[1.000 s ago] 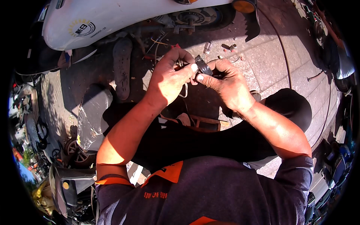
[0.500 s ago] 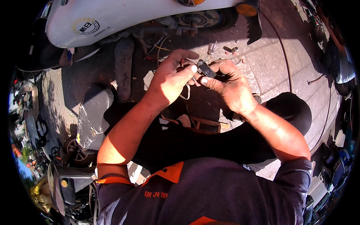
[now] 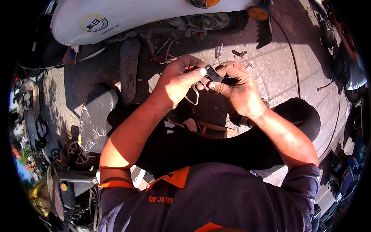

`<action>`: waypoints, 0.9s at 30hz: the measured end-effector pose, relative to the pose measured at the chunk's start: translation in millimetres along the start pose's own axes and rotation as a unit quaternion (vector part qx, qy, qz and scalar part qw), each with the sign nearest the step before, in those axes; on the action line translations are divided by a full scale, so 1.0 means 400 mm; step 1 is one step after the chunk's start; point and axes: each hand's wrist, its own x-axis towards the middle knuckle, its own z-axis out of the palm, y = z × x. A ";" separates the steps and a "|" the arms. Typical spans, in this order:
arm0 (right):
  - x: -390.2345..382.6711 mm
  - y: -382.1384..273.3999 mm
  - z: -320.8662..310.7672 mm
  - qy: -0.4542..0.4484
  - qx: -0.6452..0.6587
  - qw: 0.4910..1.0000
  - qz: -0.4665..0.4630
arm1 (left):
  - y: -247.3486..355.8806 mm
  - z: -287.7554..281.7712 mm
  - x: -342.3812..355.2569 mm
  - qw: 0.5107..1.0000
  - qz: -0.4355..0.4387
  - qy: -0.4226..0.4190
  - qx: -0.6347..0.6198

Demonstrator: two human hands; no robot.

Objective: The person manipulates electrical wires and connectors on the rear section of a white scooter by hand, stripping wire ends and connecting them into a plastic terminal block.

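Note:
In front of my lap, my right hand point(image 3: 239, 91) grips a small black rectangular part point(image 3: 215, 73), which looks like an electrical connector, between thumb and fingers. My left hand point(image 3: 181, 77) is closed at the part's left end, its thumb tip against or just beside it. A bit of red wire shows among the left fingers, and a pale wire point(image 3: 191, 101) loops down below them. Exactly what the left fingertips pinch is partly hidden. Just beyond the hands, a clear plastic plug with wires point(image 3: 219, 50) lies on the paving.
A white electric scooter body point(image 3: 116, 23) with a wheel point(image 3: 210, 21) lies across the far side. Left of my hands are a long footrest-like plate point(image 3: 128, 69) and a worn grey seat point(image 3: 97, 120). A dark hose point(image 3: 292, 52) crosses the paving; a wooden frame point(image 3: 212, 129) sits below.
The left thumb has come closer to the black part's end, and the part has turned slightly. The whole scene has shifted a little in the picture.

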 end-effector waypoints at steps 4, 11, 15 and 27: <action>0.002 -0.001 -0.004 -0.006 -0.032 0.999 -0.004 | 0.003 0.002 -0.001 1.000 0.011 0.012 0.017; 0.002 -0.006 -0.008 -0.017 -0.052 0.998 -0.020 | -0.002 0.000 0.003 0.998 0.017 0.023 0.048; 0.002 -0.008 -0.009 -0.012 -0.076 0.997 -0.018 | 0.001 -0.003 0.003 0.999 0.013 0.019 0.031; 0.003 -0.014 -0.009 -0.015 -0.087 0.996 -0.012 | 0.000 0.000 0.000 0.998 0.028 0.022 0.049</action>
